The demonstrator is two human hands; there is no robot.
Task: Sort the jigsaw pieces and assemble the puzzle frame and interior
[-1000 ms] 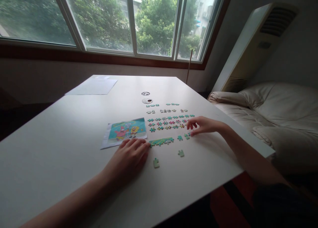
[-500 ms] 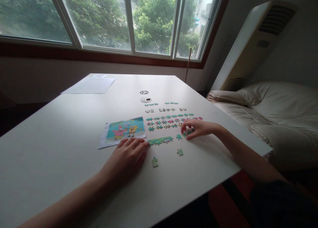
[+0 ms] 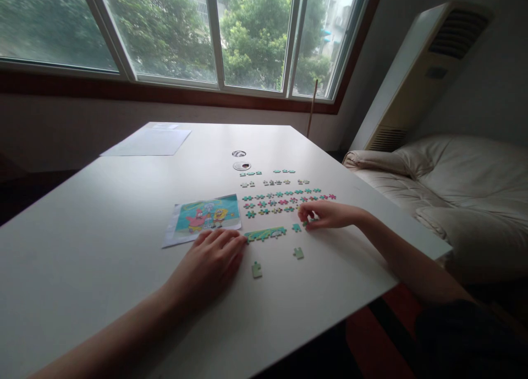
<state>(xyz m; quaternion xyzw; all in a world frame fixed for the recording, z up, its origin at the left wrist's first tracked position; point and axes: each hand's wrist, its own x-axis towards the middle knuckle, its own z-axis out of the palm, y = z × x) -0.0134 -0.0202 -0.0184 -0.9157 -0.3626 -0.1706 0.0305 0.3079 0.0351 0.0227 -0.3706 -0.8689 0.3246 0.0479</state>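
Note:
My left hand [image 3: 212, 261] lies flat on the white table [image 3: 103, 241], fingers stretched out, its tips touching the left end of a joined strip of green puzzle pieces [image 3: 266, 234]. My right hand [image 3: 325, 214] is curled in a pinch on a small green puzzle piece [image 3: 306, 223] just right of that strip. Rows of several loose puzzle pieces [image 3: 284, 197] lie beyond my right hand. A cartoon reference picture [image 3: 204, 217] sits left of the strip. Two single pieces, one [image 3: 256, 269] and another [image 3: 298, 253], lie nearer to me.
A sheet of paper [image 3: 146, 141] lies at the table's far left. Two round cable openings, a covered one [image 3: 238, 153] and an uncovered one [image 3: 241, 165], sit in mid table. A cushioned sofa [image 3: 457, 186] and a standing air conditioner [image 3: 416, 76] are to the right; windows behind.
My right hand has drawn back from the rows and moved left, closing its fingers on a green piece by the strip. My left hand has stayed put.

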